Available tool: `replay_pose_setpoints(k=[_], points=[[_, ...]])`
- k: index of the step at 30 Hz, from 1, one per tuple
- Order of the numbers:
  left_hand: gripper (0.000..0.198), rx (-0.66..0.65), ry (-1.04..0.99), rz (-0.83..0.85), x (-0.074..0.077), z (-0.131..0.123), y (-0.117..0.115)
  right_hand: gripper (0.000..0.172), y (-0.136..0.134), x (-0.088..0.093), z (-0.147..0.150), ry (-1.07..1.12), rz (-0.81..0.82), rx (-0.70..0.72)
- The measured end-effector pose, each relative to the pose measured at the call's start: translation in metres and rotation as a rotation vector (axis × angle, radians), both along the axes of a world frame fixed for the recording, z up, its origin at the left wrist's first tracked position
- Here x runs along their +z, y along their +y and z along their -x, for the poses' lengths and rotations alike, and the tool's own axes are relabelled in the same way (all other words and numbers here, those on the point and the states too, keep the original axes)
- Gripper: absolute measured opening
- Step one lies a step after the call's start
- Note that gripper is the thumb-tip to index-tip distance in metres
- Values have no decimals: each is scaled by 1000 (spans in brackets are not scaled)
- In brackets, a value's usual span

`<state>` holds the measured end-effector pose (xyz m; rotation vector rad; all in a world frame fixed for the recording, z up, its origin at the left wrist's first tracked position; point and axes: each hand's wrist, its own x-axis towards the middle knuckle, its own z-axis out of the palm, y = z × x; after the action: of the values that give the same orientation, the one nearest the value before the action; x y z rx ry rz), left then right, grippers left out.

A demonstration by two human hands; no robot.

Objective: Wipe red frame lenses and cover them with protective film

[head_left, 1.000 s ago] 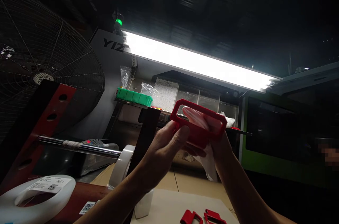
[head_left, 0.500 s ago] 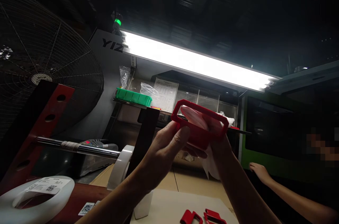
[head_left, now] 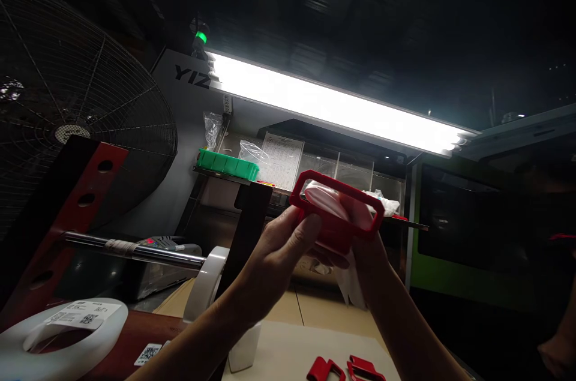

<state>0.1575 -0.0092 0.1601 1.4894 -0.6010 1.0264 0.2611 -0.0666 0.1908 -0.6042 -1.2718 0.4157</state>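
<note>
Around twelve o'clock from the hands, under a glaring fluorescent tube light, the head view showed a red plastic frame held up at chest height against the shelving. The person's left hand came in from seven o'clock, its fingers clamped together around the frame's left end. The right hand, arriving from five o'clock, sat behind a white cloth that filled the frame's opening and hung below it; its fingers were hidden, so I could not tell how they stood. At eleven o'clock, a green plastic bin stood on a shelf with a clear plastic bag just beside it, its contents out of sight. Clear acrylic bins stood at one o'clock, too dim to show what they held. Below the hands, two red plastic parts lay on a white board at six o'clock, near a white cup whose inside was hidden. A roll of white tape hung on a chrome rod at eight o'clock.
</note>
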Motion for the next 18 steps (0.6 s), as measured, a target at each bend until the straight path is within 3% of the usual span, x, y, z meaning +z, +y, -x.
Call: replay_pose_setpoints(k=[6, 9, 11, 18], points=[[21, -3, -5, -3, -1, 0, -1, 23, -3, -1, -8, -66, 57, 59], [23, -16, -1, -9, -1, -1, -1, 34, -6, 1, -5, -61, 119, 73], [24, -25, 1, -12, -1, -1, -2, 37, -7, 3, -4, -89, 131, 50], [25, -28, 1, -26, -2, -1, -1, 22, -4, 6, -15, -228, 29, -99]])
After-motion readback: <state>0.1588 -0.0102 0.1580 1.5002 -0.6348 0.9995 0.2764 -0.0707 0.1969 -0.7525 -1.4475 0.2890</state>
